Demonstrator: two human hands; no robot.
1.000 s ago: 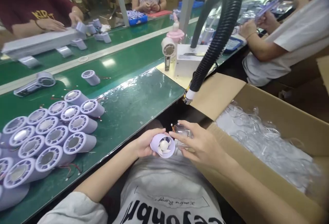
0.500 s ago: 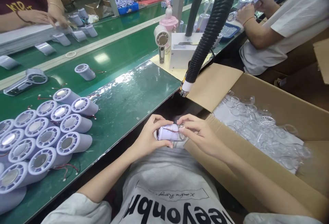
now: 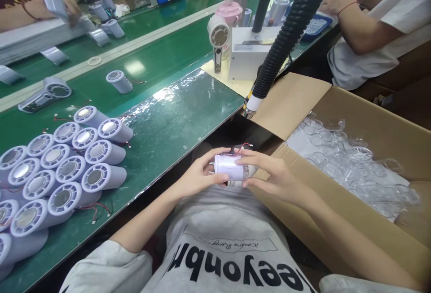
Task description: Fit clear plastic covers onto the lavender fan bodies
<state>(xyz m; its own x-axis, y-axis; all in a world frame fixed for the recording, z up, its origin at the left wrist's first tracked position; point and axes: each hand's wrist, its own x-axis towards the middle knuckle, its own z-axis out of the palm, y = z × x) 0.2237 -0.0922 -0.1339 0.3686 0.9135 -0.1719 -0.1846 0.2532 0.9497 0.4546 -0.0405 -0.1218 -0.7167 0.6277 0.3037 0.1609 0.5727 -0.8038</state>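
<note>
A lavender cylindrical fan housing (image 3: 229, 168) lies sideways in front of my shirt. My left hand (image 3: 200, 174) is closed around its left part, with the thumb below and the fingers above. At its right end sits a clear plastic ring (image 3: 245, 172), which my right hand (image 3: 269, 172) grips between thumb and fingers. Thin red and black wires (image 3: 244, 147) with a small white plug stick up over the top of the housing. Whether the ring is fully seated I cannot tell.
Several similar housings (image 3: 97, 150) stand in rows at left on the green bench (image 3: 175, 109). An open carton (image 3: 377, 131) at right holds clear rings (image 3: 357, 154). A black corrugated hose (image 3: 286, 37) hangs ahead. Two handheld fans and co-workers are farther off.
The housing has been turned in my hands, and its wires now stick up at the top. My right fingers have closed over its ringed end. A co-worker at left has raised a lavender part.
</note>
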